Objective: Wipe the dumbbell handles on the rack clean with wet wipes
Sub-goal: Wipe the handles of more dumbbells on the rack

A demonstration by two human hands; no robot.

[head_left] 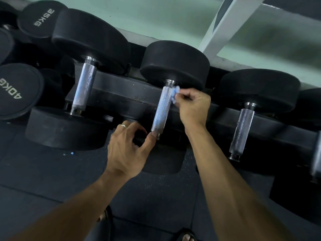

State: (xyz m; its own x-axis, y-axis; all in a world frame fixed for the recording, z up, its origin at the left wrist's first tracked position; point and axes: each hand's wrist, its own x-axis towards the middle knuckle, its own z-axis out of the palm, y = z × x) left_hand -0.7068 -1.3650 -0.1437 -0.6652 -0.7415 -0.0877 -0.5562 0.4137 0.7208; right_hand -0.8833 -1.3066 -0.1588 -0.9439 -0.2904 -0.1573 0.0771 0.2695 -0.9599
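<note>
Two bare forearms reach up from the floor mats to the middle dumbbell on the rack, a shredding wipe at its handle

The rack (121, 100) carries the row of dumbbells; the middle dumbbell (175, 65) lies across it with its knurled handle (161, 110) running toward the camera, already flecked with blue bits. The left hand (128, 148), fingers curled and holding nothing, has its thumb tip touching the near end of that handle. The right hand (192, 108) pinches a small, crumpled blue wet wipe (174, 93) against the far end of the handle, just below the head. The risk I judge greatest: the rough knurling tears the scrap further, leaving lint instead of a clean bar; a blue crumb (72, 153) already lies on the floor below. So small a wipe may also slip from the pinch, and the right-hand handle (241, 129) looks unwiped
</note>
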